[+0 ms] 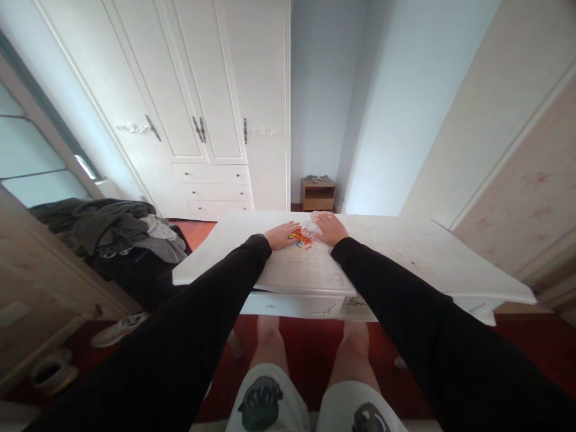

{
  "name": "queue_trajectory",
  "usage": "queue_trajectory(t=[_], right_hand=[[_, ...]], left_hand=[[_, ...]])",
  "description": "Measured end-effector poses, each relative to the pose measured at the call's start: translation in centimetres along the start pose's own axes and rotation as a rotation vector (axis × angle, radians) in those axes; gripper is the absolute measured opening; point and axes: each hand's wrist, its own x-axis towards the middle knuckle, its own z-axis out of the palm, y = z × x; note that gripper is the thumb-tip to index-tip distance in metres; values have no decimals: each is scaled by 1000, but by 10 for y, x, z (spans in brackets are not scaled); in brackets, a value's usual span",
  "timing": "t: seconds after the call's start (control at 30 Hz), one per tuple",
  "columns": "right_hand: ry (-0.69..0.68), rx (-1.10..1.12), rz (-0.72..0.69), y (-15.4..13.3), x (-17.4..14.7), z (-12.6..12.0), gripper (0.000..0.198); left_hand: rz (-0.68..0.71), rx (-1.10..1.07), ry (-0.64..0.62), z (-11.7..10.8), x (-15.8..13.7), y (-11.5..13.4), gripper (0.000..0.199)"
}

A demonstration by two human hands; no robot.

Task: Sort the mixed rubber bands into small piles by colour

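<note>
Your left hand (281, 235): palm down, fingers extended, not closed, at left edge of small coloured pieces (299, 238). Pieces lie on white table (382, 252), between your hands, few strays toward you. Your right hand (330, 228): beside clear item (306, 232) (plastic, by look of it); can't tell whether you grip it. For good handling, keep left fingers low and together, nudge pieces gently so none scatter; steady clear item lightly with right, avoid crushing it.
</note>
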Motion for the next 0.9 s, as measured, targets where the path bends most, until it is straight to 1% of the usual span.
queue_trajectory(t=[0.03,0.1,0.2,0.27,0.33,0.4,0.5,0.57,0.77,0.9], right_hand=[[13,-51,23,11,-6,-11,44],[83,-116,135,35,-18,-33,47],[140,-127,360,62,-40,-58,49],[155,-66,554,72,-54,-63,50],[157,14,750,77,-65,-60,47],[146,49,870,78,-72,-53,46],[124,66,958,76,-76,-43,49],[115,80,997,75,-77,-41,50],[103,117,1058,69,-78,-47,46],[78,128,1083,68,-81,-49,49]], left_hand=[[0,4,-14,0,1,0,65],[3,9,-38,-2,1,1,64],[3,14,-63,-5,3,3,62],[-2,16,-77,-6,3,4,61],[-8,19,-88,-6,4,5,62],[-11,22,-93,-5,5,6,62],[-7,27,-85,-4,5,7,59],[-4,30,-74,-3,5,8,57],[5,59,-62,0,9,9,52],[4,84,-54,1,10,10,48]])
